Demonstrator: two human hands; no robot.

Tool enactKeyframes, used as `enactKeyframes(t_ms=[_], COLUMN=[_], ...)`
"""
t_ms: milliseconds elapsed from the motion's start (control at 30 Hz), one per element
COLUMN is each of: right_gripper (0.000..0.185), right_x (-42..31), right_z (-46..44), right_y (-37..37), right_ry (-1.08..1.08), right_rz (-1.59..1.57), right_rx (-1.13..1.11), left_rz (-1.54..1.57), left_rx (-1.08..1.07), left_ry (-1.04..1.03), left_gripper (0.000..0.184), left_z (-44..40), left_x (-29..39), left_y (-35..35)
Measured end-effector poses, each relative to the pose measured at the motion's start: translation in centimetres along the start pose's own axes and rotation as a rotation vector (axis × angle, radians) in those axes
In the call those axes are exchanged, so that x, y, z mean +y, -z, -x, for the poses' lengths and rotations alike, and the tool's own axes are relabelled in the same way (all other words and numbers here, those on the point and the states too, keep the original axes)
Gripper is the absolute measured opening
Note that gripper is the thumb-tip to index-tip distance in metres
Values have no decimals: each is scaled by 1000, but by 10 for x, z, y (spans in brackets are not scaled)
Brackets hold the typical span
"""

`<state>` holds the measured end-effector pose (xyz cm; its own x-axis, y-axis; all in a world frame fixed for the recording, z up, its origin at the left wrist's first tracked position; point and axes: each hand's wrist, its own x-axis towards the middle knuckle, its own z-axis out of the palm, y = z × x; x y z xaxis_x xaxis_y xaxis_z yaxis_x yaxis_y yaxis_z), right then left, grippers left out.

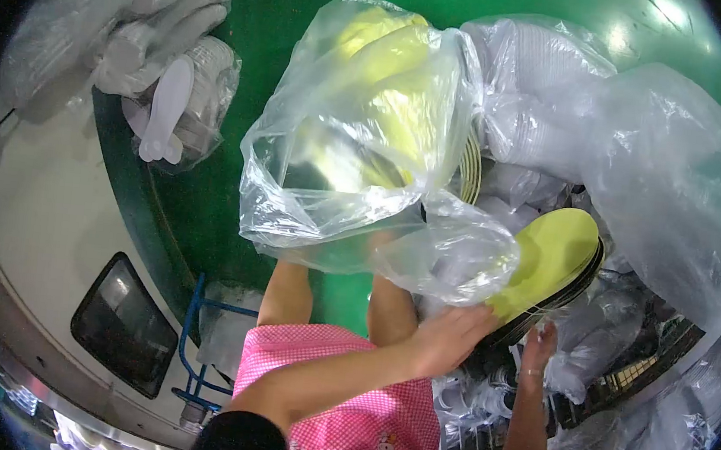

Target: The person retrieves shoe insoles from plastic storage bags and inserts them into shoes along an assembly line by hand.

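On a green floor (258,24) crowded with bagged goods, I steady a stack of shoe insoles (553,252), yellow on top and dark beneath, at 3 o'clock. The stack lies at a slant, its broad end toward 2 o'clock, its narrow end toward me.

My left hand (452,338), at 4 to 5 o'clock, is clamped on that narrow end. My right hand (538,353), at 4 o'clock, is apart from the left, close by the stack's lower edge; whether its fingers grip anything, I cannot tell.

At 12 o'clock stands a clear bag (270,190) holding more yellow insoles (403,99), its loose plastic spilling down to the stack's left edge. White insoles (530,89) fill a wrapped bundle at 1 to 2 o'clock, beside a big cloudy bag (668,185) at 2 to 3 o'clock. My pink checked apron (332,344) shows at 6 o'clock.

Good handling here, in my judgement, calls for a hand on each side of the stack, pressure spread evenly so thin layers do not fan out or slide. The left grip takes only one end, so the broad end could sag or skew. Loose plastic at the edge may snag between layers; it is best held clear, with the edges squared by light taps.
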<state>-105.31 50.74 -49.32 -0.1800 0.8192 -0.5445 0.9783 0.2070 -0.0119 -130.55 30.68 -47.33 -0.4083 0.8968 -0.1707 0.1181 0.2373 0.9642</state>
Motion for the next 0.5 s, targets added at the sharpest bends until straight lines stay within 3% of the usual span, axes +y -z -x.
enactKeyframes(t_ms=[33,100,133,167,200,233,267,300,333,367,400,467,500], right_gripper=[36,25,19,21,26,31,35,37,40,43,46,49,47], right_x=[-47,-134,-183,-237,-280,-315,-344,-367,-385,-397,-405,-375,-360], right_z=[23,59,73,93,94,95,99,91,78,61,39,-8,-35], right_y=[24,64,72,77,81,67,48,28,9,0,-9,-52,-60], right_ry=[16,172,272,346,867,1000,1041,1112,1153,1019,891,549,387], right_rz=[-132,-277,-195,-537,-312,-526,-546,-365,-182,-43,94,91,-1], right_rx=[102,-97,-222,-406,-433,-590,-591,-326,-60,61,183,191,-119], left_rz=[-194,-604,-775,-950,-1114,-1085,-1048,-1035,-1038,-356,136,87,329], left_rx=[182,672,746,820,890,795,635,561,552,637,720,860,852], left_ry=[-129,-357,-303,-237,-162,-8,199,377,465,485,755,438,475], left_gripper=[58,51,49,47,45,51,56,61,52,34,20,19,16], left_z=[7,13,8,4,-1,-11,-22,-38,-40,-33,-43,-37,-31], left_x=[9,15,3,-8,-20,-34,-39,-43,-69,-96,-77,-63,-63], left_y=[35,98,121,145,169,190,214,232,246,266,281,297,310])
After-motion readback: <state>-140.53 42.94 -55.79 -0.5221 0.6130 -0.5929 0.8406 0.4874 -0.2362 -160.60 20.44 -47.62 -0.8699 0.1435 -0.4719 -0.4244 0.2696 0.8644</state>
